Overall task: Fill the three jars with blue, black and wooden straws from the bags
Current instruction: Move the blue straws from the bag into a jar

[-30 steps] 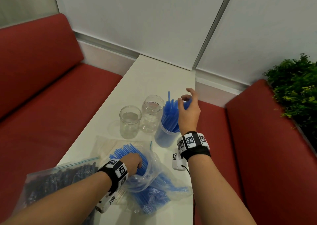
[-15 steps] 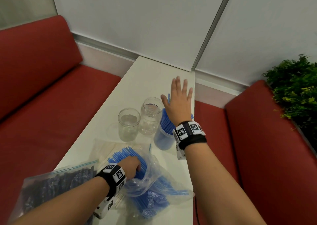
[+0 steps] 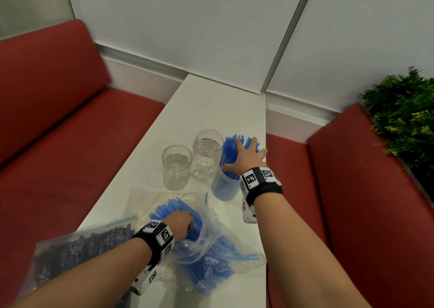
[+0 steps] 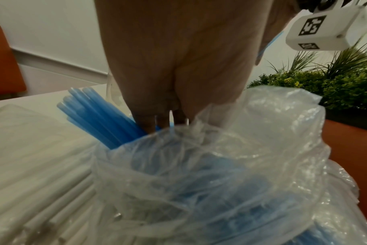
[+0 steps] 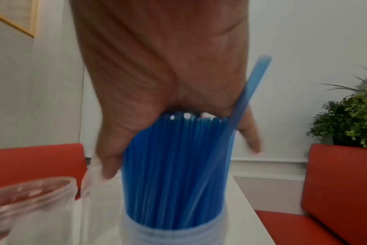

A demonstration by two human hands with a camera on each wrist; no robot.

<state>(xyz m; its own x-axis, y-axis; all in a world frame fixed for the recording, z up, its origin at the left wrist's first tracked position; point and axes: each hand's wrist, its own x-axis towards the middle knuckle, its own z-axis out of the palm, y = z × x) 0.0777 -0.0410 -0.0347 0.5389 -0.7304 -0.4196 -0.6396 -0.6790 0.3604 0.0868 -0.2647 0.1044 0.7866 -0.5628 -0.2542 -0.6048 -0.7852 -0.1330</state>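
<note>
Right hand [image 3: 246, 155] dropped flat onto blue straws [image 3: 229, 150] in jar [image 3: 223, 188], fingers spread; left hand [image 3: 180, 223] grips straws in bag [image 3: 211, 232].

Right hand [image 3: 246, 156] now flat atop blue straws [image 3: 229, 154]

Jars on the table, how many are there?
3, in a row: empty glass jar leftmost, clear jar in the middle, jar of blue straws rightmost under the right hand.

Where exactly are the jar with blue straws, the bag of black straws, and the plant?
jar with blue straws [image 3: 223, 188], head view, its lower wall.
bag of black straws [image 3: 77, 249], head view, its middle.
plant [image 3: 404, 110], head view, its leaves.
</note>
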